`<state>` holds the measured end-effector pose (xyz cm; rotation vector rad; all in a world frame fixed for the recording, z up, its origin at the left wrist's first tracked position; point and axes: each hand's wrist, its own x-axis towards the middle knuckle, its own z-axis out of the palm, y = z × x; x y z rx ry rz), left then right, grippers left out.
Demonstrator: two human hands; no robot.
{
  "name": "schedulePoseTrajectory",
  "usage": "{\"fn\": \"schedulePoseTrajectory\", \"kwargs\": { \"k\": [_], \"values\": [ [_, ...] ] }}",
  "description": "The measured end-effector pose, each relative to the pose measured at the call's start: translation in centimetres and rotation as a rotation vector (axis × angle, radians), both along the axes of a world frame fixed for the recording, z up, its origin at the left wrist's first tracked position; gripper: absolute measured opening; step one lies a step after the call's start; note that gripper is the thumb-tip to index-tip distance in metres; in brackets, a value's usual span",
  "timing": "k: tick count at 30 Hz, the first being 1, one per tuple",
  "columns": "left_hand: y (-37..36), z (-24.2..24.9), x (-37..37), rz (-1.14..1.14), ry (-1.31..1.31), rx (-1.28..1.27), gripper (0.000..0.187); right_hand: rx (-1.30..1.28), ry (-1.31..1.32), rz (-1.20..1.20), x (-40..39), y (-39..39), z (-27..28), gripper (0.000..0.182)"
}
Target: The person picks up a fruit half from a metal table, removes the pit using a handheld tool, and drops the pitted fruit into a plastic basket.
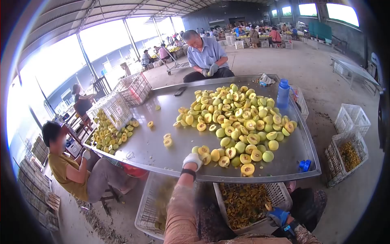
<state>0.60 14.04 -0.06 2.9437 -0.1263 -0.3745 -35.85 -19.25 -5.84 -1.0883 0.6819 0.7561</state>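
Note:
A big heap of halved yellow-green stone fruit (243,118), many halves showing brown centres, lies on the metal table (162,138). My left hand (193,160), in a white glove, reaches over the near edge with its fingers loosely spread against the closest fruit halves (204,156). Below the table, my right hand (279,216) wears a blue and grey glove and is closed. A small yellowish-brown thing (268,207) sticks out at its fingertips; I cannot make out its kind. Under that hand stands a white crate (284,196) filled with brown-yellow fruit pieces (243,203).
Another white crate (148,203) stands below my left arm. The table also holds a blue bottle (283,94), a blue cap (304,165) and a tipped crate (115,112) with fruit. One person (207,55) sits opposite, another (71,166) at left. Crates (347,154) stand right.

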Motion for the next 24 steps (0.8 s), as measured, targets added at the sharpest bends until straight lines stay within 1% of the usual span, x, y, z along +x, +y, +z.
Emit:
{"fn": "schedulePoseTrajectory", "kwargs": {
  "k": [3, 6, 8, 9, 10, 11, 12, 13, 15, 18, 21, 22, 24],
  "values": [
    [0.3, -0.2, -0.7, -0.053, -0.097, -0.03, 0.039, -0.121, -0.016, -0.025, -0.2, 1.0, 1.4, 0.021],
    [1.4, 1.1, -1.6, 0.387, 0.031, -1.102, 0.034, -0.008, -0.049, 0.018, 0.1, 0.3, 1.1, 0.021],
    [1.5, 3.6, -5.0, 0.246, 0.033, -1.65, 0.031, -0.326, -0.31, 0.094, 0.3, 1.4, 3.1, 0.02],
    [0.9, 4.0, -6.7, 0.106, 0.056, -1.783, 0.033, -0.307, -0.272, 0.153, 1.1, 1.5, 5.0, 0.031],
    [0.3, 5.1, -8.5, 0.105, 0.262, -1.953, 0.033, -0.363, -0.367, 0.138, 1.1, 2.1, 6.5, 0.03],
    [-0.4, 5.2, -9.9, 0.071, 0.309, -2.018, 0.033, -0.197, -0.425, 0.066, 1.3, 2.5, 6.9, 0.025],
    [-1.4, 5.5, -11.2, 0.044, 0.359, -2.007, 0.034, -0.194, -0.425, 0.133, 1.8, 3.3, 8.7, 0.025],
    [-2.6, 7.0, -13.6, 0.082, 0.391, -2.012, 0.037, -0.189, -0.437, 0.198, 2.7, 4.3, 10.4, 0.032],
    [-4.2, 6.9, -16.6, 0.145, 0.436, -2.059, 0.04, -0.021, -0.474, 0.134, 3.2, 5.9, 11.8, 0.031],
    [-5.2, 5.1, -18.8, 0.087, 0.508, -2.103, 0.04, -0.075, -0.612, 0.148, 3.1, 8.0, 12.4, 0.027],
    [-6.9, 5.8, -21.8, 0.228, 0.318, -1.986, 0.039, -0.172, -0.588, 0.227, 3.5, 9.0, 11.4, 0.029],
    [-7.1, 5.5, -22.3, 0.141, 0.303, -1.995, 0.038, -0.201, -0.613, 0.205, 3.4, 9.3, 11.4, 0.03],
    [-7.6, 5.3, -23.1, 0.043, 0.216, -1.953, 0.036, -0.251, -0.641, 0.168, 3.2, 9.7, 11.6, 0.031]
  ]
}}
